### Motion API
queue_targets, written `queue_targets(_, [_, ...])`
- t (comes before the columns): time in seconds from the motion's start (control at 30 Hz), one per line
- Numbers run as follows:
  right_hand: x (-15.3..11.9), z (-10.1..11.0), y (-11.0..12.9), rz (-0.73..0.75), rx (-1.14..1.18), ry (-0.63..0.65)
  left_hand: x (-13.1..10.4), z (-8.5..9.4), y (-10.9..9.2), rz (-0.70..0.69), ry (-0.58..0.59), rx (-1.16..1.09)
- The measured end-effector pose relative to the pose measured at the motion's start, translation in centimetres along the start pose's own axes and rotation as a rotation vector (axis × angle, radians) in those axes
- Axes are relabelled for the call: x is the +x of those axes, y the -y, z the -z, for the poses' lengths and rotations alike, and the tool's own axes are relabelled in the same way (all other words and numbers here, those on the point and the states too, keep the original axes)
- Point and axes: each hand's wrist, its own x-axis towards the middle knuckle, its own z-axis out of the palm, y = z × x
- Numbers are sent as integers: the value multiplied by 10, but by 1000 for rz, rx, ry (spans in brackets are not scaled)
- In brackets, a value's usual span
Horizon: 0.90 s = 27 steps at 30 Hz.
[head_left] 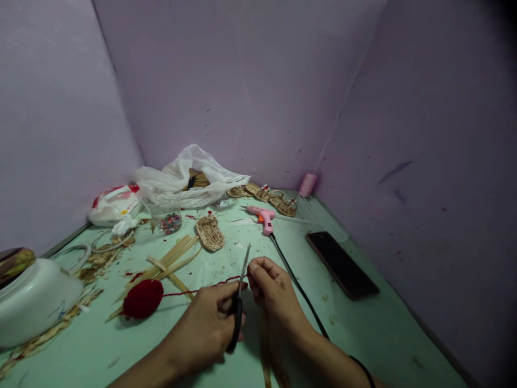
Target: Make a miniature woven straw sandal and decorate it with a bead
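Note:
My left hand [212, 318] is closed around black-handled scissors [237, 318], whose blades point up and away from me. My right hand [272, 291] pinches a strand of red yarn [226, 281] close beside the blades. To the left, the strand runs back over the table to a ball of dark red yarn [143, 299]. Under my right hand hang some tan strips [266, 361], partly hidden by it. Beyond my hands lies a small woven straw sole [210, 233] with a red bead at its far end.
A pink glue gun [262, 215] trails a black cord past my right hand. Right of it lies a phone [341, 264]. Further back are woven slippers [270, 199], a pink thread spool [308, 185], a bead cup [169, 222] and a plastic bag [161, 186]. A white pot [38, 302] stands left.

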Motion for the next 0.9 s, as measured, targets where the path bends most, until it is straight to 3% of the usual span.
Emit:
queue_targets(0.13, [5,4,4,-52,141,-4,-2,15,-11,-49,-182,-101])
queue_targets(0.2, [9,7,7,-100,172,-32,-7,18,-15,-50,-100,-123])
queue_targets(0.3, [16,13,11,-136,212,-83,-11,12,-14,72,146,-148])
queue_targets(0.4, [19,17,14,-127,226,-125,-9,1,-6,217,234,-198])
queue_targets(0.67, [10,7,7,-112,274,-186,-1,-6,4,147,66,-226])
queue_targets(0.9, [-5,-7,-9,-170,418,-138,1,-12,18,2,64,-130])
